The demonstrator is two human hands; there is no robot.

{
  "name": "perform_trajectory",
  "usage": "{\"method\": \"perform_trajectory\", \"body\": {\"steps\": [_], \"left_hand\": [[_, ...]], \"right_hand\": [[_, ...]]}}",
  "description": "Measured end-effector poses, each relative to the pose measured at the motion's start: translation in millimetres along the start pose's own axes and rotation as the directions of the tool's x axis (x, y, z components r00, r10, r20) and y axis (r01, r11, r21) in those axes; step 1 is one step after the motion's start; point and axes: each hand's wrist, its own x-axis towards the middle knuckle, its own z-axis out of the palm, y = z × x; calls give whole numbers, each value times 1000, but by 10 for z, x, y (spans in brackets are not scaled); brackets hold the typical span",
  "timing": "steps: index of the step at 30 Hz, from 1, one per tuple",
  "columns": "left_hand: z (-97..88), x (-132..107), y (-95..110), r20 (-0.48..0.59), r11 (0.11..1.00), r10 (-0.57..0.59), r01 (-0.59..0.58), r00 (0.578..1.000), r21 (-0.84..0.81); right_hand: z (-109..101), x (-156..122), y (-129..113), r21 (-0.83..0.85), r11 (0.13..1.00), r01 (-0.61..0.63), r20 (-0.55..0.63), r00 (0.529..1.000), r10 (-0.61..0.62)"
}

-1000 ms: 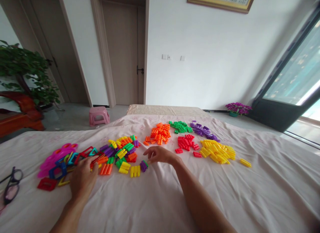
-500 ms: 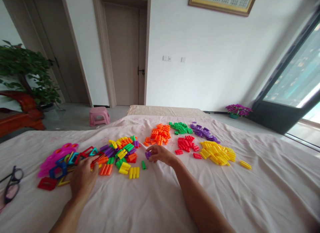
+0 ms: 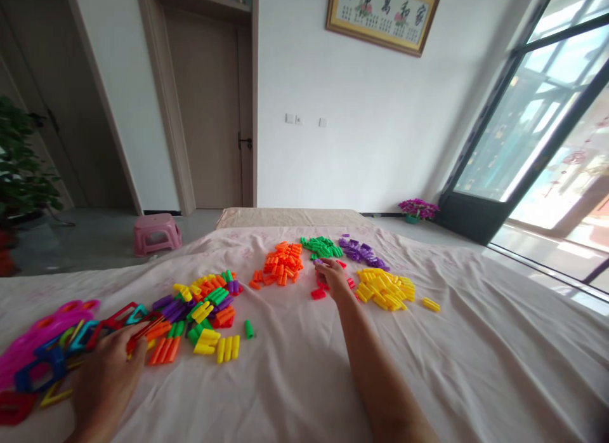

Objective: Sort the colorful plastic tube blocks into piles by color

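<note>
My right hand [image 3: 333, 278] reaches out over the red tube-shaped plastic pieces [image 3: 318, 294], fingers pinched on a small purple plastic piece [image 3: 319, 261]. It partly covers the red pile. At the left, my left hand [image 3: 111, 360] lies between the magnetic tile frames [image 3: 45, 360] and a mixed-colour heap [image 3: 209, 303]. Its fingers curl round a red tile frame [image 3: 147, 325], mostly hidden by the hand. One green piece [image 3: 248, 329] lies alone beside joined yellow pieces [image 3: 228, 348].
Separate piles of orange [image 3: 283, 263], green [image 3: 322, 247], purple [image 3: 364, 251] and yellow pieces [image 3: 385, 289] sit on the pale cloth [image 3: 285, 392]. A single yellow piece [image 3: 431, 304] lies to the right. A pink stool [image 3: 157, 233] stands beyond the table.
My right hand has carried the purple piece from beside the mixed heap, away and right to the red pile. The view has turned right; the glasses have left it. My left hand stays by the tiles.
</note>
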Motion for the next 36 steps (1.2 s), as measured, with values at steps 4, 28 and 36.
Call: {"method": "perform_trajectory", "body": {"steps": [4, 28, 36], "left_hand": [[-11, -7, 15, -1, 1000, -5, 5, 1000, 5], [-95, -44, 117, 0, 1000, -7, 7, 1000, 29], [-65, -31, 91, -2, 1000, 4, -4, 1000, 3]], "right_hand": [[-350, 361, -112, 71, 995, 69, -251, 967, -49], [1004, -1223, 321, -459, 426, 779, 872, 487, 50], [716, -870, 296, -470, 706, 531, 698, 713, -71]]}}
